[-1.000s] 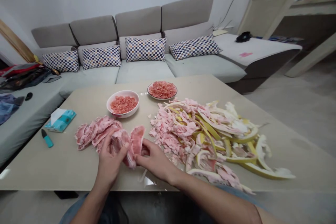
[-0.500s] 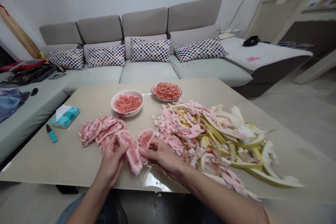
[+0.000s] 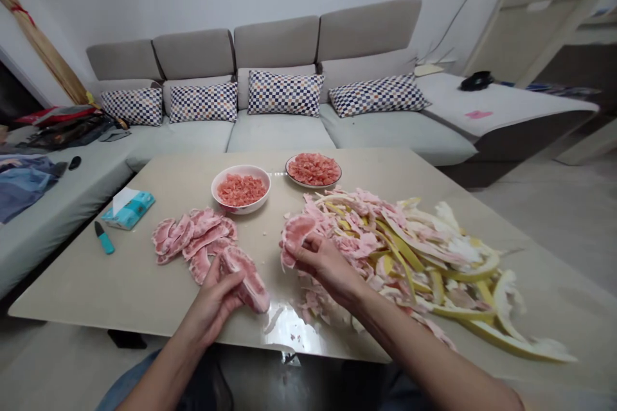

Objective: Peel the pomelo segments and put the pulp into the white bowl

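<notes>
My left hand [image 3: 216, 305] grips a long pink pomelo segment [image 3: 248, 279] above the table's near edge. Pinched in my right hand [image 3: 328, 263] is a smaller pomelo segment [image 3: 296, 234], held at the left side of the peel heap. The two segments are apart. Beyond my left hand lies a group of pomelo segments [image 3: 176, 239] still in their pale skin. A heap of pomelo peel [image 3: 402, 237], yellow rind and pink membrane, spreads out to the right. Loose red pulp fills a white bowl [image 3: 219, 196] and covers a dark-rimmed plate [image 3: 303, 185] at the back.
A teal-handled knife [image 3: 105, 241] and a blue tissue pack [image 3: 130, 212] lie on the left of the table [image 3: 130, 289]. A grey sofa [image 3: 279, 131] with checked cushions runs along the far side. Small peel scraps dot the tabletop near my hands.
My right hand has moved right and slightly up with the smaller segment, away from the one in my left hand. The camera view has shifted a little left.
</notes>
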`<control>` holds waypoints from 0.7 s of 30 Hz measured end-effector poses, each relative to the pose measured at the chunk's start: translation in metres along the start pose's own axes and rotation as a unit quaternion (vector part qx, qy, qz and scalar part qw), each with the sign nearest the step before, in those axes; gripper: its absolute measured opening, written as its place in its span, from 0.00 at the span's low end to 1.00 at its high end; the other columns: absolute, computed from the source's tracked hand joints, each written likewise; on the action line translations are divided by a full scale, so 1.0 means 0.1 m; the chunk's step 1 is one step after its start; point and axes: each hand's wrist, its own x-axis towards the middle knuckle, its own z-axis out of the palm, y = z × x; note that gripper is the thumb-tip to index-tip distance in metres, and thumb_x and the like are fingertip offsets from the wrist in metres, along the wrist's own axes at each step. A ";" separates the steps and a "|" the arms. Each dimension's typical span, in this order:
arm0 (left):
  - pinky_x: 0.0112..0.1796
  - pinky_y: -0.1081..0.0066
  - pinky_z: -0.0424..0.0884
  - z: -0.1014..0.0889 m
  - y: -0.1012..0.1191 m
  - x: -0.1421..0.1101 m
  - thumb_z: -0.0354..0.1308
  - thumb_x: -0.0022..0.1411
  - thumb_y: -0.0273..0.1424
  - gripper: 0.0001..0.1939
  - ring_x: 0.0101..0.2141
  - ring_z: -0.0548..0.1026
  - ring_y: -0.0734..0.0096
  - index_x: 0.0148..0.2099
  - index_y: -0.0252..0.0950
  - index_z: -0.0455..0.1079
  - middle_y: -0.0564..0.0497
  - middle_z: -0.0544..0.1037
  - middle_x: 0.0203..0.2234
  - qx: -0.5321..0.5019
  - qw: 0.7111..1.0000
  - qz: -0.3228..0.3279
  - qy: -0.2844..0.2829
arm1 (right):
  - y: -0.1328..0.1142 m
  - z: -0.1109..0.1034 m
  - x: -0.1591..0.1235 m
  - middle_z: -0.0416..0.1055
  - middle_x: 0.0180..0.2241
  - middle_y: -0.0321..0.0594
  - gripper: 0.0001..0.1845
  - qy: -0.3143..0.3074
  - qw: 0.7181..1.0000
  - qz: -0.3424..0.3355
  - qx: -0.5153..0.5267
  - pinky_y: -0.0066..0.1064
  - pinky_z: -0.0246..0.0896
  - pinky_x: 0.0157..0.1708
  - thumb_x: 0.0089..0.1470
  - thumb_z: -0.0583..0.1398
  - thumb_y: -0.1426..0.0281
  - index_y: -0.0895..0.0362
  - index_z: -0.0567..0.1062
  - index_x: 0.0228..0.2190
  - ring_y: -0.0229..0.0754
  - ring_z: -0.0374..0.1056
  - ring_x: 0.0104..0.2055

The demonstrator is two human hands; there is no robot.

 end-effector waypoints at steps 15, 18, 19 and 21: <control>0.37 0.73 0.69 -0.18 0.18 -0.25 0.64 0.51 0.29 0.20 0.36 0.75 0.68 0.47 0.37 0.69 0.50 0.76 0.36 0.034 0.969 -0.093 -0.226 | 0.33 0.55 0.65 0.74 0.28 0.37 0.03 -0.105 0.823 -0.181 -0.528 0.26 0.61 0.29 0.52 0.58 0.73 0.59 0.72 0.31 0.39 0.69 0.28; 0.45 0.72 0.64 -0.33 0.20 -0.26 0.65 0.51 0.29 0.22 0.45 0.72 0.66 0.49 0.36 0.69 0.50 0.74 0.42 0.050 0.964 -0.085 -0.246 | 0.28 1.00 0.99 0.74 0.33 0.43 0.08 -0.083 0.791 -0.227 -0.562 0.29 0.60 0.34 0.56 0.54 0.74 0.59 0.73 0.35 0.42 0.69 0.34; 0.47 0.71 0.63 -0.38 0.21 -0.27 0.66 0.51 0.31 0.23 0.47 0.71 0.65 0.50 0.37 0.69 0.50 0.74 0.43 0.049 0.964 -0.090 -0.244 | 0.26 1.13 1.08 0.74 0.37 0.46 0.09 -0.073 0.780 -0.242 -0.572 0.31 0.59 0.36 0.56 0.53 0.75 0.59 0.73 0.38 0.44 0.68 0.38; 0.51 0.68 0.61 -0.46 0.22 -0.28 0.65 0.53 0.35 0.23 0.50 0.69 0.63 0.52 0.37 0.68 0.49 0.74 0.46 0.036 0.968 -0.097 -0.228 | 0.25 1.30 1.19 0.73 0.42 0.50 0.12 -0.078 0.761 -0.263 -0.587 0.33 0.59 0.39 0.54 0.55 0.77 0.59 0.73 0.41 0.47 0.68 0.43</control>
